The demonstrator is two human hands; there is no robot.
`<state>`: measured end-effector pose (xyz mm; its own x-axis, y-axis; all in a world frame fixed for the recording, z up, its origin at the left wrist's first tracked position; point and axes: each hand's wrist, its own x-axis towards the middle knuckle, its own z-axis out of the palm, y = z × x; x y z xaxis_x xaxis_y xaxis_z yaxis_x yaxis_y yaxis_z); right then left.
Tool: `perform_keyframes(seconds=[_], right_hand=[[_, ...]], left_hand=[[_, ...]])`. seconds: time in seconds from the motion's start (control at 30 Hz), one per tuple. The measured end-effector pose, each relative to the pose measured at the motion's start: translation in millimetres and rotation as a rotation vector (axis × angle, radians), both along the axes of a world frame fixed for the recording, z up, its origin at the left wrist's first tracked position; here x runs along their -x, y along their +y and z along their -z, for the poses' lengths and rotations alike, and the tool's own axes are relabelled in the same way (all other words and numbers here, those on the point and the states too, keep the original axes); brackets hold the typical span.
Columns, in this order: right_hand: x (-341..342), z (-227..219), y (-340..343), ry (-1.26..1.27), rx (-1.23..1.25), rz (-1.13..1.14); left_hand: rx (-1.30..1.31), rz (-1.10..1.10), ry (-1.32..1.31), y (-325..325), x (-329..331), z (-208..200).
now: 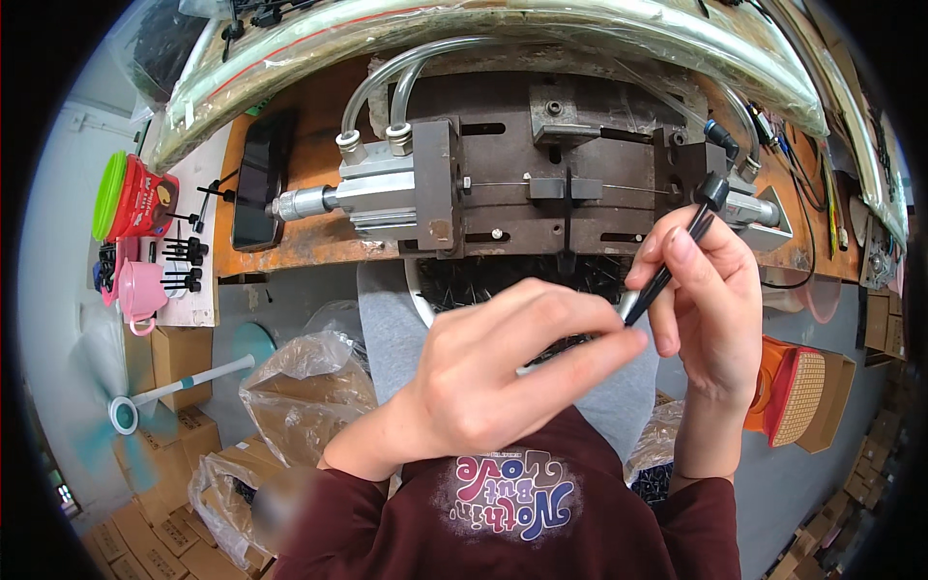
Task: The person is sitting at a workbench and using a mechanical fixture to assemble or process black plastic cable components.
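Observation:
A slender black plastic part [667,275] with a round knob at its upper end slants between my two hands. The thumb and fingers of my right hand [710,300] are closed round its shaft, just below the knob. My left hand [512,362] pinches its lower end, palm down. Under my left fingers shows a bit of another dark piece with a pale tip, mostly hidden. Beyond my hands is a metal fixture [503,217] with an air cylinder at each side. A similar black part [568,227] stands in the small block at its centre.
Below the fixture, dark pieces fill a white-rimmed container [420,300] at my lap. To the left are a phone [263,179], a red tub [145,198], a pink cup [142,290], several black parts [184,253] and a fan [124,416]. An orange stool [778,387] is at right.

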<state>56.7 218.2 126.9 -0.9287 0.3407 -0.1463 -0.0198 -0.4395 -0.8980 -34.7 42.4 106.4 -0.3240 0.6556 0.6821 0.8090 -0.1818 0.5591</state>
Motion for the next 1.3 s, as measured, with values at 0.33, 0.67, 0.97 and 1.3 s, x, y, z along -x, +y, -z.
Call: perform_keyframes(seconds=[0.33, 0.67, 0.97, 1.3], right_hand=[[5.4, -6.2, 3.5, 0.052, 0.023, -0.014], [1.7, -1.8, 21.1, 0.273, -0.539, 0.239], [-15.1, -15.8, 2.6, 0.239, -0.705, 0.231], [-12.1, 9.2, -12.3, 0.182, -1.410, 0.136]], left_hand=[[0.015, 0.005, -0.197, -2.1, -3.8, -8.9], [0.208, -0.276, 0.093, 5.9, 6.1, 16.8], [0.361, -0.363, 0.277, 17.8, 13.2, 9.1], [0.146, -0.288, 0.201, 10.6, 53.7, -41.2]])
